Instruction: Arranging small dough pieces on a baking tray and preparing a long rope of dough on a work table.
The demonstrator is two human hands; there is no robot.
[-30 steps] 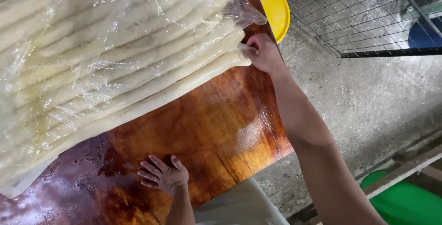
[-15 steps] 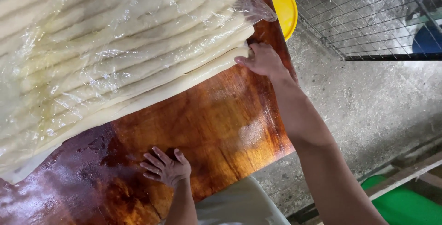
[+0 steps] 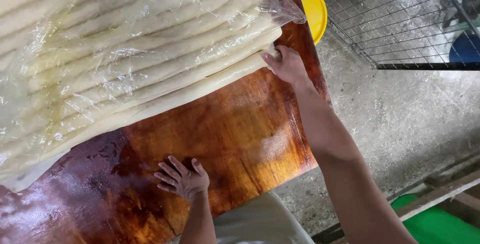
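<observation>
Many long pale dough ropes [image 3: 140, 59] lie side by side across the upper left of a glossy red-brown wooden table [image 3: 235, 124], most of them under a sheet of clear plastic film [image 3: 100, 39] that's crinkled & bunched at the far right end. The nearest rope, at the bottom edge of the batch, runs diagonally from lower left up to the right; its right end pokes out from under the film.

R hand [image 3: 286, 65]: arm stretched fwd, fingers curled over & pinching that end of the nearest rope, thumb side toward the film.

L hand [image 3: 182, 178]: flat on the bare oily wood near the table's front edge, fingers spread, palm down, holding nothing. Well apart from the dough.

Beyond the table's right edge: a yellow round lid [image 3: 313, 10] just beside the corner, a wire mesh panel [image 3: 385, 19] over a grey concrete floor [image 3: 400, 119], something blue [image 3: 465, 49] behind the mesh, something green [image 3: 440, 224] at the lower right.
</observation>
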